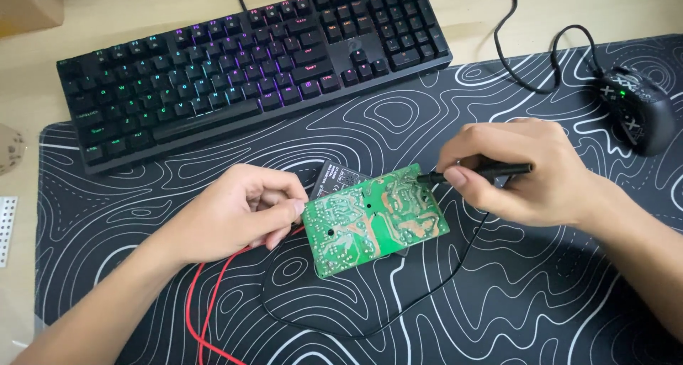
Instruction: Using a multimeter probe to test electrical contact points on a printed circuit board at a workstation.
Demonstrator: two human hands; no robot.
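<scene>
1. I see the green circuit board (375,219) lying with its long axis running from lower left to upper right, solder side up; its far right corner is the higher one in the head view.
2. The board sits near the middle of the black desk mat (498,294), between the two hands, and rests partly on a small dark grey block (338,178) that pokes out behind its upper left edge.
3. Its face is bright green with pale copper-coloured traces and many silver solder dots; one dark hole shows near the left half.
4. My left hand (231,212) is curled, thumb and fingertips pinched at the board's left edge; a red wire (206,294) runs out from under this hand toward the near edge of the mat.
5. My right hand (523,173) grips a thin black probe (473,171) like a pen, its tip touching the board's upper right corner.
6. A black wire (398,311) loops on the mat below the board and leads up toward the right hand.
7. Behind the board lies a black keyboard (249,66) with coloured backlit keys, well apart from it.
8. A black mouse (637,109) sits at the far right, its cable (530,59) curling across the mat.
9. Nothing lies on the board's upper face; only the fingers cover its left edge.
</scene>
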